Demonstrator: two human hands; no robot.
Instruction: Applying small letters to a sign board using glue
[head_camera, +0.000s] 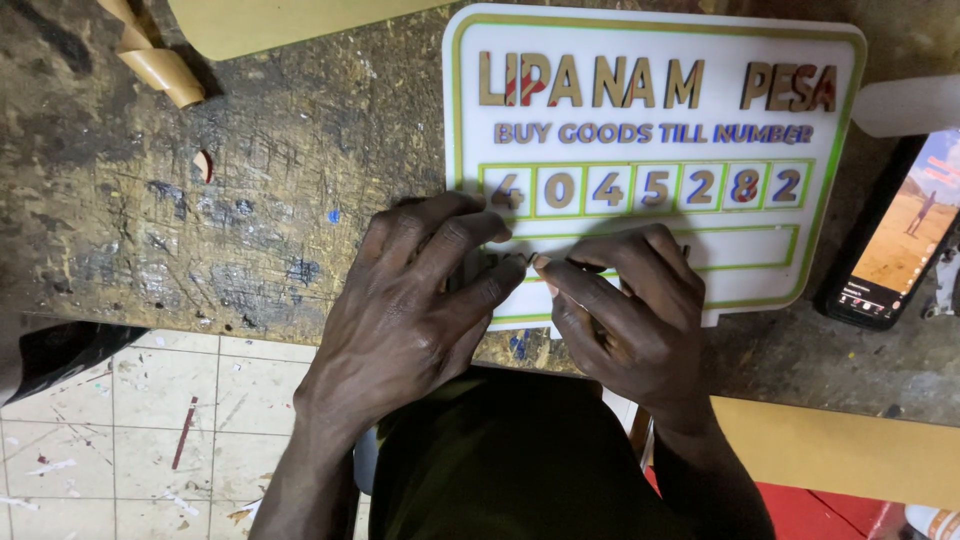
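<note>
1. The white sign board (655, 150) with green edging and gold lettering lay flat on the scarred workbench (200, 200), reaching up and away from both sets of fingertips.
2. The left hand (410, 300) pressed spread fingers on the board's lower left part.
3. The right hand (625, 305) curled its fingers together beside them (thumbs nearly touching); any small piece pinched was hidden.
4. A phone (895, 235) lay well right of the fingers.

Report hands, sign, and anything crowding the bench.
Left hand and right hand pressed on sign, fingertips meeting at its lower edge. Sign flat on bench. Phone lit at right, clear of the hands.
</note>
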